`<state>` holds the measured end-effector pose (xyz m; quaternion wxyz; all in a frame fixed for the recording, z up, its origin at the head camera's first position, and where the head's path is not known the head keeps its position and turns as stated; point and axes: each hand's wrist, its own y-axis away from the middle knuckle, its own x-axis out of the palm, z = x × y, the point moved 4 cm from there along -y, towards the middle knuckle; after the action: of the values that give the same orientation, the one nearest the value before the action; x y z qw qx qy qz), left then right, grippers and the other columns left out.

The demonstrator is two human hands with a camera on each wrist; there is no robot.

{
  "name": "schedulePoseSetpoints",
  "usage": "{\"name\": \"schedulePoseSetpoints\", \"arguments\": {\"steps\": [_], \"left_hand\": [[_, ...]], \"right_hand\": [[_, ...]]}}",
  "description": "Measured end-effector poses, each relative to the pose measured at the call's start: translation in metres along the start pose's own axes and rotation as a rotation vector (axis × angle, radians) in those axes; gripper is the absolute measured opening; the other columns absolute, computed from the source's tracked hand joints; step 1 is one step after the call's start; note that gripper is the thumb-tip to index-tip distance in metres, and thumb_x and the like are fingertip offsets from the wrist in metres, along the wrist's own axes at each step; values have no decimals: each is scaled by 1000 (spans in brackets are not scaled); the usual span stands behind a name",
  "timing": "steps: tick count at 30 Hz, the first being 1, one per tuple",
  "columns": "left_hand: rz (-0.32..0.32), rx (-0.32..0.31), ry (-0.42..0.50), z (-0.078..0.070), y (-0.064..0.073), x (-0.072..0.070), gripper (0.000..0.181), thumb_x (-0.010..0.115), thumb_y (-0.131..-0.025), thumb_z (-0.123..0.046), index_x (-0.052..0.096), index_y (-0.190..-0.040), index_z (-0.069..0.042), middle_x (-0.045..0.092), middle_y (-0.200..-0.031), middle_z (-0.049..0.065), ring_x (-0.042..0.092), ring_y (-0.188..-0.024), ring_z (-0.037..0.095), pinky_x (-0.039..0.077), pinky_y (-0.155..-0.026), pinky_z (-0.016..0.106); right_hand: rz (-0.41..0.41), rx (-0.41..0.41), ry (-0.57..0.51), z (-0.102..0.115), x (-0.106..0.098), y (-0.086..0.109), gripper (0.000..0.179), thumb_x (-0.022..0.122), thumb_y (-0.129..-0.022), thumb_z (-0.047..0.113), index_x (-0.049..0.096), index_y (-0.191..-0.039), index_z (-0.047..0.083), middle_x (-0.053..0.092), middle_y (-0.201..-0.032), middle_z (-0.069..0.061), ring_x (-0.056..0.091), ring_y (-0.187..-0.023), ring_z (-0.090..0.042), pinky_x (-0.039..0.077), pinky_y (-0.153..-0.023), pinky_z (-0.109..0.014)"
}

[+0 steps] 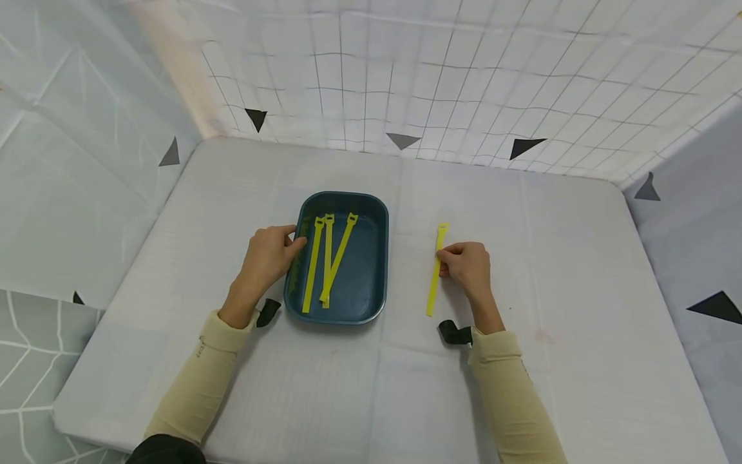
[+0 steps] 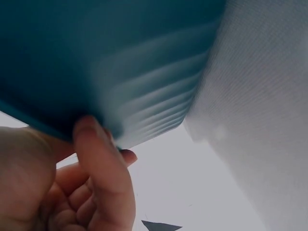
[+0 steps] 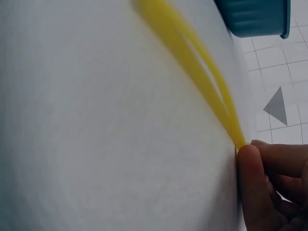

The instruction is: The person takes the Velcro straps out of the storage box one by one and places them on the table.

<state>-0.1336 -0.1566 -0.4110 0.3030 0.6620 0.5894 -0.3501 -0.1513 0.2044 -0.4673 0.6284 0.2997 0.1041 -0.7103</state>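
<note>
A dark teal tray (image 1: pixel 359 283) sits on the covered table, holding three yellow hook-and-loop cable ties (image 1: pixel 313 264) with slotted heads; two of them cross. My left hand (image 1: pixel 268 254) pinches the tray's left rim between thumb and fingers. From the left wrist view, the thumb (image 2: pixel 103 163) lies against the tray's ribbed wall (image 2: pixel 154 91). To the right of the tray, my right hand (image 1: pixel 468 264) pinches another yellow cable tie (image 1: pixel 433 287), its slotted head pointing away from me. In the right wrist view this cable tie (image 3: pixel 186 67) shows as two strands meeting at the fingertips.
White cloth covers the table (image 1: pixel 556 361). A gridded white sheet (image 1: pixel 429 77) hangs behind it, with black triangles near its lower edge. Black wrist devices (image 1: pixel 455 332) stick out beside both cuffs.
</note>
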Motion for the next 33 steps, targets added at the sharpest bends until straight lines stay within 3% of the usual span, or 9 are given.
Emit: {"name": "schedulePoseSetpoints", "arguments": {"steps": [13,23,28,33], "left_hand": [[17,20,-12,-1,0,0,31,63,-98,-17,66,-116,8,65,-71,12,53,-52,20,42,-48,31],[24,15,-13,-1,0,0,32,63,-99,-18,65,-117,8,66,-74,13,54,-54,21,43,-49,32],[28,17,-12,-1,-1,-1,31,62,-99,-17,65,-116,9,65,-72,12,53,-52,20,42,-49,32],[33,10,-13,-1,-1,0,30,62,-99,-17,66,-114,8,63,-69,11,52,-51,20,41,-48,31]], "right_hand": [[-41,-26,151,2,-2,0,16,71,-89,15,75,-89,0,68,-62,-7,64,-51,-15,47,-53,-26],[-49,-55,158,5,-6,6,19,66,-92,16,74,-96,-2,70,-70,-10,65,-57,-18,47,-55,-27],[-44,-92,112,14,-9,9,21,67,-93,16,74,-97,-3,71,-77,-14,67,-60,-22,49,-55,-26],[-16,-157,-8,35,-9,12,20,68,-93,14,72,-99,-4,71,-87,-19,69,-59,-20,54,-57,-26]]}}
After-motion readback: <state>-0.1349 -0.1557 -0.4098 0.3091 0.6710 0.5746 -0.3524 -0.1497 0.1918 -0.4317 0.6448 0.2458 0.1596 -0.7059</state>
